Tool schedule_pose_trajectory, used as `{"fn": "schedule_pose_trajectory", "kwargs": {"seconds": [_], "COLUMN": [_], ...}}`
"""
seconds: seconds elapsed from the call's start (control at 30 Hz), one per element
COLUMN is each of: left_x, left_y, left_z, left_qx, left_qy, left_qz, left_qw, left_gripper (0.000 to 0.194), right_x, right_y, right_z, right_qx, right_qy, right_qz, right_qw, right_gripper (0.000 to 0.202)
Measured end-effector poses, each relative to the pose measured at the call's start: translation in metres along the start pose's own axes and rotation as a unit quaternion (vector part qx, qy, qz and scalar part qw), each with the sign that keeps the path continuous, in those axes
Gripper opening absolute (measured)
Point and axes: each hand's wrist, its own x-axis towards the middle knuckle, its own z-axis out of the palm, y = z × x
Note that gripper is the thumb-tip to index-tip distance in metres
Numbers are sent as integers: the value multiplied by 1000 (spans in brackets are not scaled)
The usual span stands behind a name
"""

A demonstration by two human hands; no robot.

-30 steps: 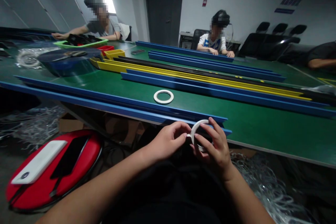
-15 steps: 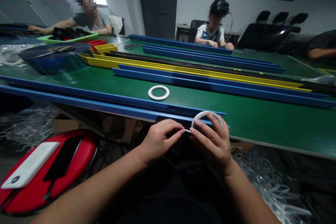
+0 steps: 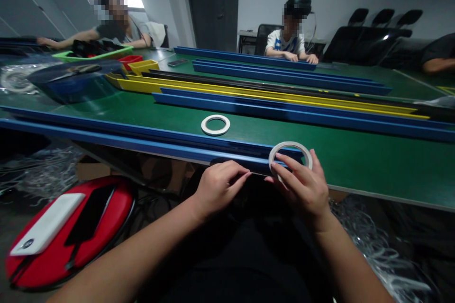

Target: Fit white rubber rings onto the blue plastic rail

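Observation:
A narrow roll of white tape (image 3: 290, 144) is upright in my right hand (image 3: 307, 191), whose fingers reach across and through the ring. My left hand (image 3: 218, 184) is closed in a pinch to its left, at the tape's loose end. A thin pale line runs between the hands, hard to tell from the table edge behind it. Past them, a long blue channel strip (image 3: 142, 138) lies along the near edge of the table, partly behind the roll. A second white tape roll (image 3: 204, 128) rests flat on the green tabletop (image 3: 355, 163) beyond that strip.
Farther back lie more blue strips (image 3: 320, 116) and yellow strips (image 3: 249, 91). A large clear plastic coil (image 3: 67, 87) and a green tray (image 3: 124, 50) stand at left. A red stool (image 3: 117, 208) holds a white box and a phone. Co-workers sit across the table.
My right hand has moved right and slightly up with the tape roll, widening the gap to my left hand. The left hand has stayed nearly in place, still pinched.

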Motion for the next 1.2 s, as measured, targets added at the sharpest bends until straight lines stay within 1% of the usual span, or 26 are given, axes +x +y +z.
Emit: {"fn": "schedule_pose_trajectory", "kwargs": {"seconds": [0.07,0.13,0.2,0.27,0.3,0.37,0.47,0.57,0.67,0.77,0.87,0.93,1.03,1.1,1.2], "left_x": [2,8,16,27,33,46,67,86,100,108,113,115,118,120,122], "left_y": [0,-1,-3,-5,-6,-6,-2,1,1,-1,-3,-1,4,10,18], "left_z": [0,-4,-12,-23,-29,-38,-43,-37,-26,-19,-16,-13,-8,-3,1], "left_qx": [1,5,12,21,25,33,65,100,109,109,133,174,259,308,346], "left_qy": [-4,15,50,59,42,-11,-63,-103,-140,-177,-188,-191,-200,-209,-221], "left_qz": [1,-15,-50,-82,-87,-80,-60,-43,-46,-50,-50,-42,-23,-7,11], "left_qw": [1000,1000,997,995,995,996,994,989,983,977,972,965,945,928,912], "left_gripper": [19,19,21,22,23,24,21,19,19,20,21,22,22,22,22], "right_x": [0,0,-2,-4,-5,-5,2,13,23,27,25,23,21,22,23], "right_y": [11,26,42,58,65,79,96,112,124,135,142,145,145,143,136], "right_z": [-5,-13,-22,-33,-39,-51,-64,-71,-71,-66,-61,-58,-55,-53,-53], "right_qx": [-1,-7,-5,-14,-29,-63,-98,-124,-133,-120,-112,-104,-98,-118,-174], "right_qy": [-17,-33,-61,-108,-132,-173,-204,-239,-273,-291,-307,-320,-337,-352,-369], "right_qz": [-11,-15,-23,-36,-43,-63,-100,-145,-185,-201,-206,-199,-202,-227,-262], "right_qw": [1000,999,998,993,990,981,969,952,935,928,922,921,914,901,874], "right_gripper": [45,42,40,43,45,50,53,58,66,69,67,64,63,67,73]}}
